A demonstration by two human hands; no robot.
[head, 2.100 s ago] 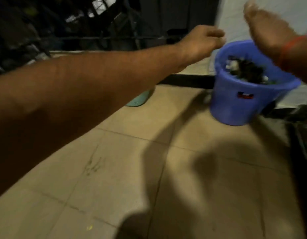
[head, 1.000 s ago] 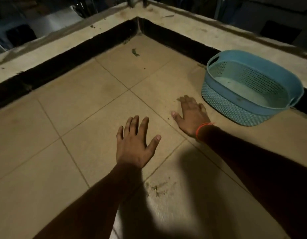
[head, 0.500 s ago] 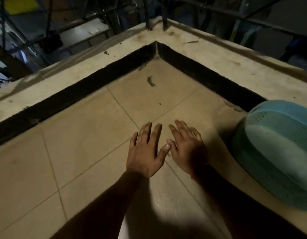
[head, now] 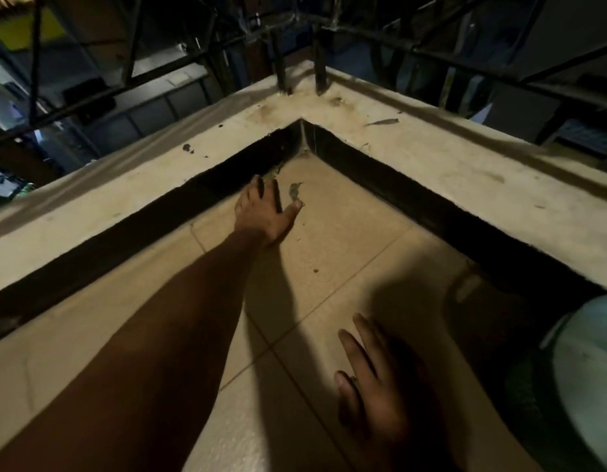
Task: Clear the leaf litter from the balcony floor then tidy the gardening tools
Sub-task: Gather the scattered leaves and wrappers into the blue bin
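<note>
Leaf (head: 294,191) on floor tile near corner; left hand (head: 264,212) spread beside it; right hand (head: 373,386) flat, empty.

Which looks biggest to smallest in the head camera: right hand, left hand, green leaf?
1. right hand, though it is nearest the camera, so that may fool you
2. left hand
3. green leaf

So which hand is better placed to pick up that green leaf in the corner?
Left. The left hand is stretched into the corner, its thumb beside the green leaf. The right hand lies flat on the floor tile, far back.
</note>
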